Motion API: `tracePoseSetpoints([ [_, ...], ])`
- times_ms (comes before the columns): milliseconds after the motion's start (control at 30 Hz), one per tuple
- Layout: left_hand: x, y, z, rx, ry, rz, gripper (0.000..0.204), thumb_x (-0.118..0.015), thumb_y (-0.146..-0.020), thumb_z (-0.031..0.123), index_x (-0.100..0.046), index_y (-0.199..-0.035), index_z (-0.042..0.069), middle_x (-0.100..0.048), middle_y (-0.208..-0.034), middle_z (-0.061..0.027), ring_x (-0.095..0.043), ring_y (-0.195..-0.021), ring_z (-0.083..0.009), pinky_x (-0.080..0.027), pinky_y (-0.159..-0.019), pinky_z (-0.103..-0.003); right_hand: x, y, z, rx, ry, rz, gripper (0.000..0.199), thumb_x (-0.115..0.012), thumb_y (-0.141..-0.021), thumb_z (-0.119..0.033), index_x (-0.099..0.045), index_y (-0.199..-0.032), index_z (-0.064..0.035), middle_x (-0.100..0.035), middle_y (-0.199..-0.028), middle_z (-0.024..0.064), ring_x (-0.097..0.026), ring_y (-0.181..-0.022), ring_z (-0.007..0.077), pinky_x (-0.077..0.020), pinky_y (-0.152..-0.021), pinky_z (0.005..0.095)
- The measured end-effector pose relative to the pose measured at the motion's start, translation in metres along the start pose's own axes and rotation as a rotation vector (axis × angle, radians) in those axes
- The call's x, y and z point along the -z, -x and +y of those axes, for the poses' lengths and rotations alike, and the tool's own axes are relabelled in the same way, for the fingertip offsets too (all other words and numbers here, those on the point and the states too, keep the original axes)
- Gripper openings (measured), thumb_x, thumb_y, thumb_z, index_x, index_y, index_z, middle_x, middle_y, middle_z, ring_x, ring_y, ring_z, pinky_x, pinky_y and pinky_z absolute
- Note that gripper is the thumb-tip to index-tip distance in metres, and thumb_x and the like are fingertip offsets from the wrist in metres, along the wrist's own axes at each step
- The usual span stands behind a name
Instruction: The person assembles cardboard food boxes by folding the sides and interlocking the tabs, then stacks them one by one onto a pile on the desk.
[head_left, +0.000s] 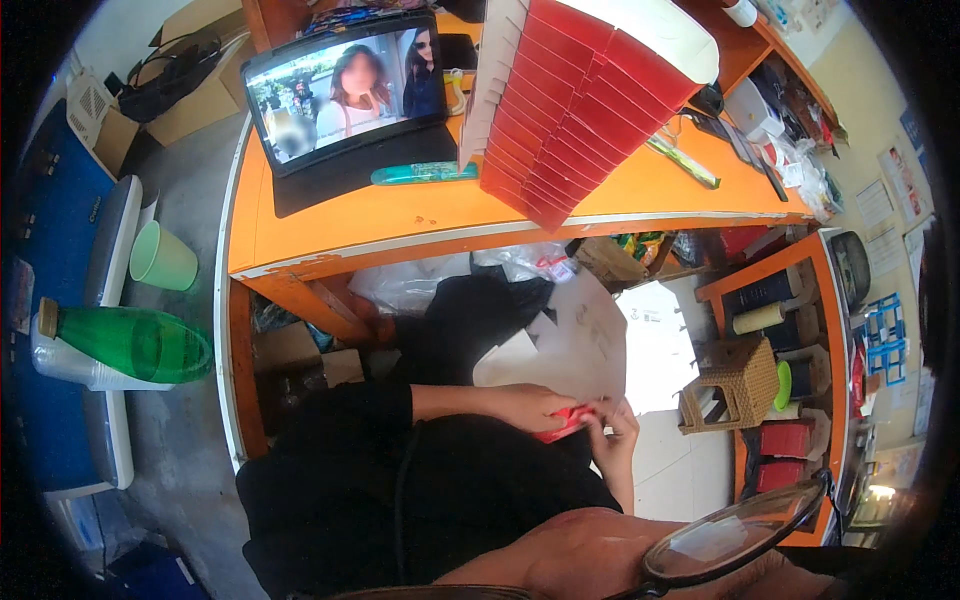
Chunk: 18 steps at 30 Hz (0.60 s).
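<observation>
In front of my body, above my lap, both hands meet on a small red folded piece [565, 423] that looks like paper or card. My left hand [527, 405] comes from the left and is closed round its near side. From the right, my right hand [614, 428] pinches at its other end with thumb and fingers. My fingers hide much of the piece and its exact kind is unclear. Ahead, on the orange table [330, 225], a large stack of overlapping red card pieces [570, 110] rises past the front edge.
A tablet [345, 95] playing a video stands at the left on the table, with a teal tube-shaped item [420, 173] before it. At far left are a green bottle [135, 345] and a pale green cup [163, 257]. A woven stool [735, 385] stands at right.
</observation>
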<state>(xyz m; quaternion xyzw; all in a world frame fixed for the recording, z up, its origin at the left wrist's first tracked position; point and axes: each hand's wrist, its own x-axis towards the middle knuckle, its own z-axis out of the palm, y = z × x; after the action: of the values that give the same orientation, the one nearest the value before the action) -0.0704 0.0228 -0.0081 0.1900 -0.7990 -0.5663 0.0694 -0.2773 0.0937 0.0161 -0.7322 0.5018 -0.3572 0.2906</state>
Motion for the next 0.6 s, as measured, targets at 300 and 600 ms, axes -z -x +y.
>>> tracePoseSetpoints([
  [300,-0.012,-0.009,-0.007,-0.103,-0.119,0.022,0.053,-0.048,-0.097,0.038,-0.036,-0.133,0.002,-0.058,-0.115,-0.0282,-0.061,-0.097,-0.0419,-0.048,-0.084,-0.049,-0.028,0.024,0.036,-0.587,-0.822,0.218,0.078,-0.065,-0.092,-0.032,-0.016,-0.149,-0.0102,-0.05,-0.123,0.0133,-0.057,-0.105,0.0237,-0.0483,-0.093,0.0366],
  [600,0.056,0.016,0.0,-0.16,-0.836,0.656,0.042,-0.064,-0.087,0.029,-0.059,-0.124,0.008,-0.052,-0.135,-0.0096,-0.045,-0.127,-0.0284,-0.032,-0.106,-0.049,0.022,0.046,0.083,-0.709,-0.866,0.024,0.056,-0.063,-0.083,-0.013,-0.038,-0.133,-0.0067,-0.059,-0.107,0.0097,-0.063,-0.089,0.0216,-0.0561,-0.075,0.0357],
])
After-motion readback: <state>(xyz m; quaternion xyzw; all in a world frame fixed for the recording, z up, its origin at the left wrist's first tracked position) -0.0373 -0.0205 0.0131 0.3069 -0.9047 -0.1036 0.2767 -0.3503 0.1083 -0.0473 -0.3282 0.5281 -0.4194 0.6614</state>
